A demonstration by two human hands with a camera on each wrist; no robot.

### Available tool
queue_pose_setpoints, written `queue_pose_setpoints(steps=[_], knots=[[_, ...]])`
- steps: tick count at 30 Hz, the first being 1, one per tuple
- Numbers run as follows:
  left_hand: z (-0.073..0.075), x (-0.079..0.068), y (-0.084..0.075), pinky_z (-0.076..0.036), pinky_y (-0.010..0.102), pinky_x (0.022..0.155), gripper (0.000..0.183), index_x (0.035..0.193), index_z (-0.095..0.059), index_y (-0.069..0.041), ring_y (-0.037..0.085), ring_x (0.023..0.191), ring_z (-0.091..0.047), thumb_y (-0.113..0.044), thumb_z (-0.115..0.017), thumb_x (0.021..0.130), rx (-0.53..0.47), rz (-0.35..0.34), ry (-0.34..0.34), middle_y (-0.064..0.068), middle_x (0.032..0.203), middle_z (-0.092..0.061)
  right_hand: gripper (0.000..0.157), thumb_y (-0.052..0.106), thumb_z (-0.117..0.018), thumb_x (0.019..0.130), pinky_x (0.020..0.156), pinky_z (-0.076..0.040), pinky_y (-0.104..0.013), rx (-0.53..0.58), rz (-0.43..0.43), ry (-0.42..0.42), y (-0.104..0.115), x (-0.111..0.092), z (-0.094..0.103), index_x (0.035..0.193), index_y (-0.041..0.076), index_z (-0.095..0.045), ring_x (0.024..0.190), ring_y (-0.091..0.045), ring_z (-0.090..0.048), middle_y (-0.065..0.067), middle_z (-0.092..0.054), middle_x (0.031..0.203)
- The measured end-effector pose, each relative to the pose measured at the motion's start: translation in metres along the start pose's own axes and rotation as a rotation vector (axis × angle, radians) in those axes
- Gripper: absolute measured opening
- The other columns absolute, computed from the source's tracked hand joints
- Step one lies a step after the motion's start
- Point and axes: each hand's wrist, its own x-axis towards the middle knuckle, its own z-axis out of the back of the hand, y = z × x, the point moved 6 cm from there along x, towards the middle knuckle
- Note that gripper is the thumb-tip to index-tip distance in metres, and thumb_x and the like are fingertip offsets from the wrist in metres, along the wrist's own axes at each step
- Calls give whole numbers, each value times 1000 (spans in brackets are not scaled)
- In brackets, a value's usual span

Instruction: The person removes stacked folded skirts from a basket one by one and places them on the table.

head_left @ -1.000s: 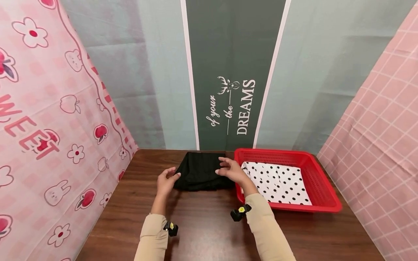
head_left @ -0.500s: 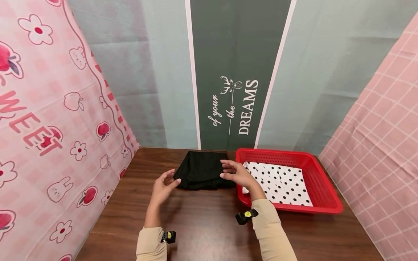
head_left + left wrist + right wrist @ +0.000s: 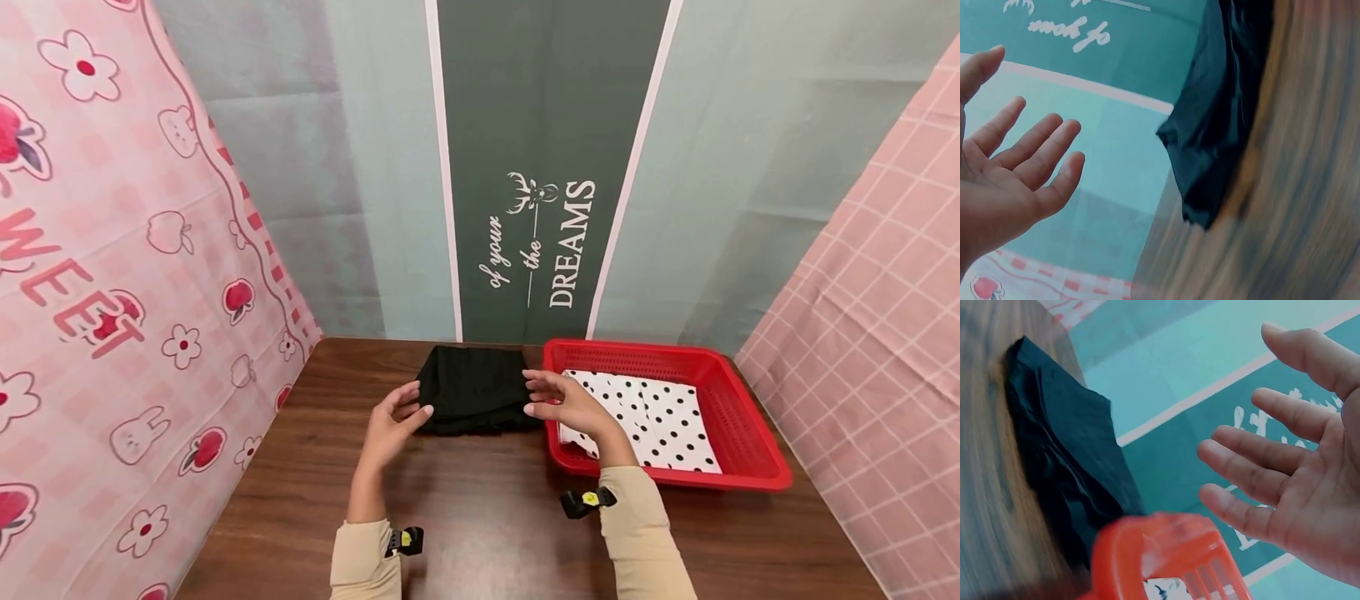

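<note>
Beside the basket (image 3: 738,425), black cloth (image 3: 476,385), hands (image 3: 388,429) (image 3: 579,408) clear of its edges

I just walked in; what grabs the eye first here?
Probably the red basket on the right of the table, a dotted white cloth inside. Then the black cloth left of it, flanked by the left hand and right hand. Behind, white lettering stands out on a dark green panel.
</note>
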Motion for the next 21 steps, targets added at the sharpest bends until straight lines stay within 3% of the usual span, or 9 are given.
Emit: queue_pose_setpoints(steps=[6,9,16,21], knots=[[-27,-7,-26,-48,36,83,46,125,-52,7,39,105,-54,-3,-68,83,-72,-34,75,25,120,-54,54,9,-65,87,87,-46,-39,-10,0,3,-28,-17,16,135,-3,-44,111,-44,-48,-25,-50,125],[-42,-13,-43,-49,39,81,46,126,-51,7,40,105,-53,-2,-67,84,-59,-45,126,26,121,-53,56,11,-66,87,83,-48,-33,-1,-5,-6,-43,-25,24,135,-3,-43,112,-43,-49,-27,-49,126],[-73,-10,-54,-46,44,87,49,131,-49,0,39,110,-52,-9,-66,86,21,-58,250,23,126,-51,57,12,-67,86,81,-49,-28,9,-49,-56,-58,-45,45,137,0,-43,112,-47,-46,-27,-49,126],[-88,-5,-59,-46,42,87,48,131,-50,0,36,108,-54,-8,-66,86,36,-75,286,22,124,-52,57,12,-66,86,80,-49,-29,10,-106,-92,-65,-55,54,137,2,-43,114,-46,-46,-26,-49,126]])
